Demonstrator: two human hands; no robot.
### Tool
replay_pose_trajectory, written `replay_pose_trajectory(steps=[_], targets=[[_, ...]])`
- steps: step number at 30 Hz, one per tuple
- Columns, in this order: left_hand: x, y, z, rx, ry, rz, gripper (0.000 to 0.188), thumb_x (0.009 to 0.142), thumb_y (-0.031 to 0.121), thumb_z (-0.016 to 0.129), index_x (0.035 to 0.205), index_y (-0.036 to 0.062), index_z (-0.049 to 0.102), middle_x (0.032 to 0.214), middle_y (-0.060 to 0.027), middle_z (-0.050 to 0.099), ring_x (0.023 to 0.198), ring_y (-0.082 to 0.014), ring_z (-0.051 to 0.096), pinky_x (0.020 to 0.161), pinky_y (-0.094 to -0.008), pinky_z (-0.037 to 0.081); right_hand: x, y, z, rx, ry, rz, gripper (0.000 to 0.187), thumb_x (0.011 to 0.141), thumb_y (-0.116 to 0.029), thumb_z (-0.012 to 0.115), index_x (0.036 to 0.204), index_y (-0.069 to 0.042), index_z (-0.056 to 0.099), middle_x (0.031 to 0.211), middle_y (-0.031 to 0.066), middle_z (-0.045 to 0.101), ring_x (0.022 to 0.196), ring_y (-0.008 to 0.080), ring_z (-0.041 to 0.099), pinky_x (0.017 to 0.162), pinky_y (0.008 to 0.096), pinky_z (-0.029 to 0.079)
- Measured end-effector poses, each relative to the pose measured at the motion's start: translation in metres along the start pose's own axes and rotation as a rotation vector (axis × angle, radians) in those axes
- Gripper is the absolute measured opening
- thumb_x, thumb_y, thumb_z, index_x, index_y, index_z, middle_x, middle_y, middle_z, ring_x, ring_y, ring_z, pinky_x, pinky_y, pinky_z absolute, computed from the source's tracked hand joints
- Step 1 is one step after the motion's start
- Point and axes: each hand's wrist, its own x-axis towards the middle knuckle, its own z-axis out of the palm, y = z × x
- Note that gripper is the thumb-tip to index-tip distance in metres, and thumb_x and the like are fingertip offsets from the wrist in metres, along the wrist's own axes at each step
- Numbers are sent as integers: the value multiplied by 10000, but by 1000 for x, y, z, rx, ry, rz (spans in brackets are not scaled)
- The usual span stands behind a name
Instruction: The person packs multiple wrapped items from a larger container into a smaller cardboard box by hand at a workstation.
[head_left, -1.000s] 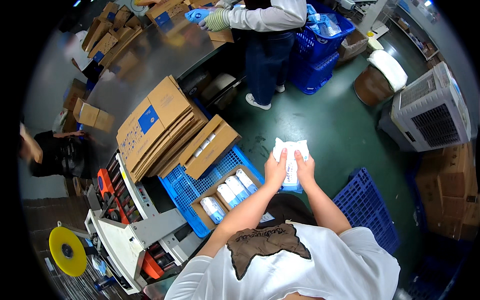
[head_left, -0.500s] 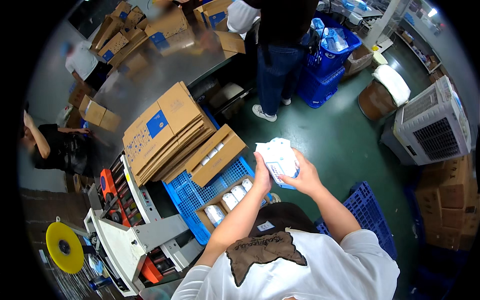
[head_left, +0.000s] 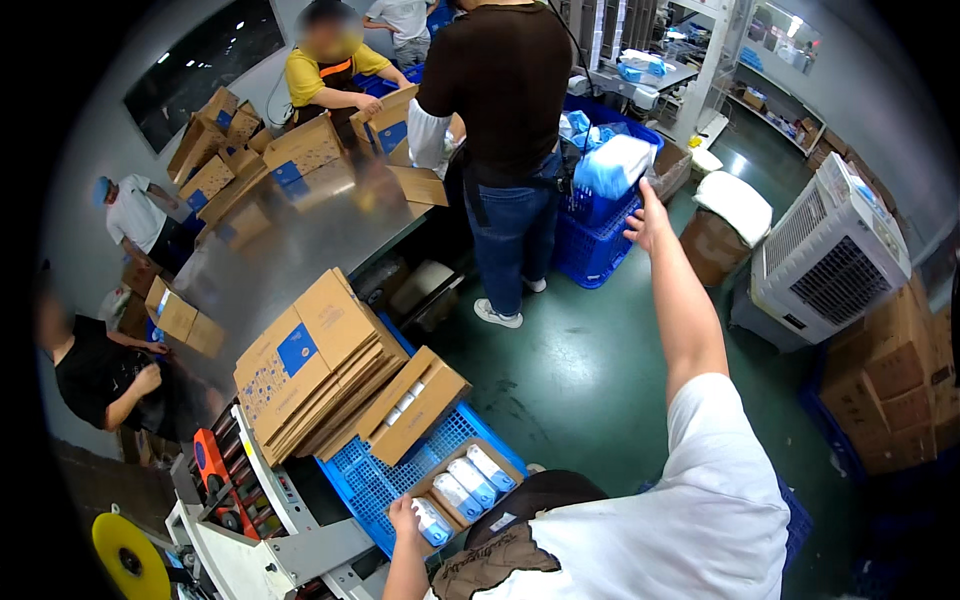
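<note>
My right hand (head_left: pixel 650 218) is stretched far forward, fingers spread. Just beyond its fingertips a white and blue soft pack (head_left: pixel 612 168) is smeared by motion, over a blue basket (head_left: pixel 640 145) of similar packs. Whether a fingertip still touches the pack, I cannot tell. Low in front of me, my left hand (head_left: pixel 403 516) is closed at the left edge of an open cardboard carton (head_left: pixel 453 508). Several white and blue packs (head_left: pixel 465 490) lie in that carton, one of them right beside my left fingers. The carton sits on a light blue crate (head_left: pixel 352 482).
Flattened cartons (head_left: pixel 310 365) are stacked left of centre, beside a box on its side (head_left: pixel 415 405). A taping machine (head_left: pixel 235 500) stands at lower left. A co-worker (head_left: pixel 512 130) stands ahead by the baskets; others work around the metal table (head_left: pixel 275 265). An air cooler (head_left: pixel 825 255) is at right.
Both hands held a pack in front of me before. Now my right hand has swung forward and opened, with a pack in motion beyond it. My left hand has dropped to the carton.
</note>
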Motion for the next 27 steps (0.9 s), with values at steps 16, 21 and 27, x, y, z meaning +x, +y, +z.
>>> replay_pose_trajectory(steps=[16, 21, 27], targets=[[-39, -152, -82, 169, 109, 25, 232, 823, 203, 620, 935, 2, 594, 862, -76, 617, 783, -164, 575, 751, -287, 456, -175, 166, 48, -130, -1298, 615, 505, 792, -341, 627, 1224, -121, 485, 1151, 128, 560, 1054, 281, 549, 891, 385, 430], [-62, -115, -80, 487, 192, 273, 236, 768, 171, 653, 959, 43, 600, 943, -140, 561, 815, -249, 574, 763, -327, 471, -202, 301, 2, -1764, -862, -153, 367, 799, -295, 598, 1106, -98, 566, 1068, 112, 605, 893, 292, 610, 756, 362, 492], [-71, -127, -94, 346, 170, 309, 276, 759, 128, 661, 1024, 87, 598, 1045, -144, 491, 887, -258, 538, 782, -327, 472, -357, 468, 60, -1080, -1435, 145, 179, 821, -137, 593, 948, -11, 594, 786, 104, 640, 660, 153, 614, 616, 289, 490]])
